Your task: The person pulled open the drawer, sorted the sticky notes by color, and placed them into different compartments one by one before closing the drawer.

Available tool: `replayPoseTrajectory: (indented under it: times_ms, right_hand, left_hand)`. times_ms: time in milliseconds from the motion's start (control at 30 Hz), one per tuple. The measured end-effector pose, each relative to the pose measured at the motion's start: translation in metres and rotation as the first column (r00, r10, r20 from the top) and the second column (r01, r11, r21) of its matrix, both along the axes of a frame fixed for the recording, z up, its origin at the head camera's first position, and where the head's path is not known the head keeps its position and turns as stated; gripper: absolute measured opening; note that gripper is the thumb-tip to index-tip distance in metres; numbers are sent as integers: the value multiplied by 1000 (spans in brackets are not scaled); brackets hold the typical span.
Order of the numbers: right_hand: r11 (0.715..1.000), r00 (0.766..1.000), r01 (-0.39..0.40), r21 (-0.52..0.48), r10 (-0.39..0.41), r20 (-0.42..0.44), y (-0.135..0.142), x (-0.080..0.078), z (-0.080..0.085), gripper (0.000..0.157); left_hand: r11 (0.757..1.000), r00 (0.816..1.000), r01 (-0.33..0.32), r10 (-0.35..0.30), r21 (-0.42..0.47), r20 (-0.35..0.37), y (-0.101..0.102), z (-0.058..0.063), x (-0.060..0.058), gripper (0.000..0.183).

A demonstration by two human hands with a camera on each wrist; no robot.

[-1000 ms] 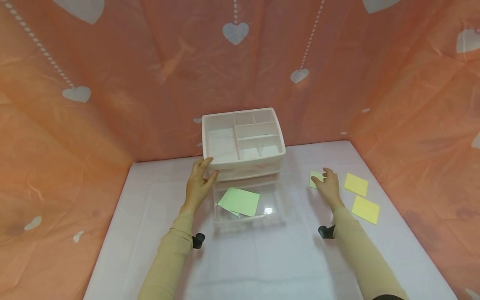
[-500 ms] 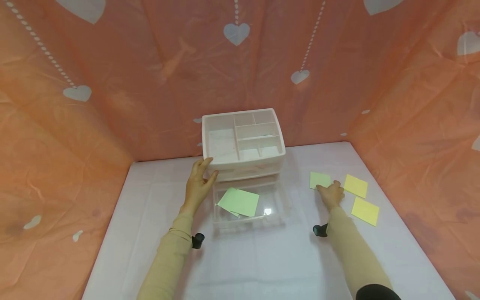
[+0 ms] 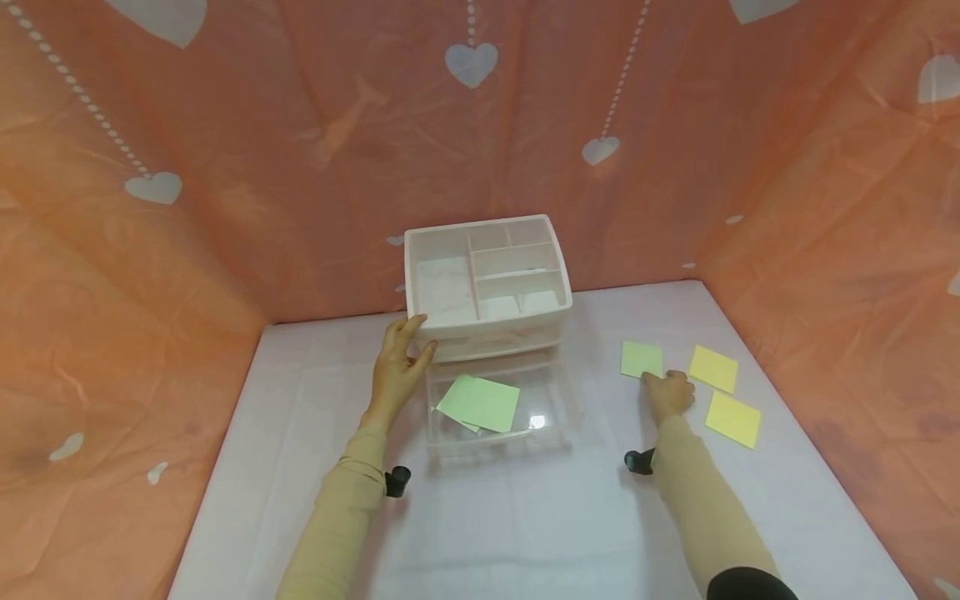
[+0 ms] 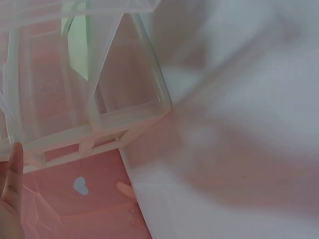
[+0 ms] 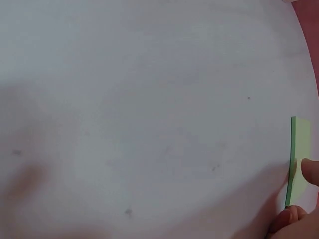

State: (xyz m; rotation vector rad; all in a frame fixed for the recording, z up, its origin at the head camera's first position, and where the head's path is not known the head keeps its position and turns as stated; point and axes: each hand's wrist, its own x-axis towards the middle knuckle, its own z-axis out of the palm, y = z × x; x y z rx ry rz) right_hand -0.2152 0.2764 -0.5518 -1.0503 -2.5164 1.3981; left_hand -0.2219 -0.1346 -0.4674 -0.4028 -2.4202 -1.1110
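A small white drawer organizer (image 3: 517,315) with a divided top stands by the back wall. Its clear lower drawer (image 3: 551,412) is pulled out and holds green sticky-note pads (image 3: 491,406), one overlapping another. My left hand (image 3: 393,371) rests against the organizer's front left corner, fingers at the top rim and thumb lower on the front. One straight finger (image 4: 14,174) shows beside the frame in the left wrist view. My right hand (image 3: 667,396) is at the near right corner of another green sticky-note pad (image 3: 640,357), thumb (image 5: 311,172) over it; whether they pinch it is unclear.
Two yellow sticky-note pads (image 3: 713,368) lie just right of my right hand, one nearer me than the other. All stand on a white-covered table (image 3: 517,533). Orange cloth (image 3: 330,192) with white hearts hangs behind and along both sides.
My right hand has come from above the green pad back toward its near right corner, uncovering most of it. The pad stays put. My left hand and the drawer have not moved.
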Motion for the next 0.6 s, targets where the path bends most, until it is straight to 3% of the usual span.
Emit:
replayPoseTrajectory:
  times_ms: [300, 600]
  right_hand:
    - [1000, 999, -5, 24, 4, 50, 3, 3, 1, 52]
    - [999, 998, 14, -47, -12, 54, 3, 5, 10, 51]
  left_hand:
    - [1000, 1000, 4, -4, 1, -24, 1, 1, 1, 45]
    - [1000, 1000, 1, -1, 5, -10, 1, 2, 1, 44]
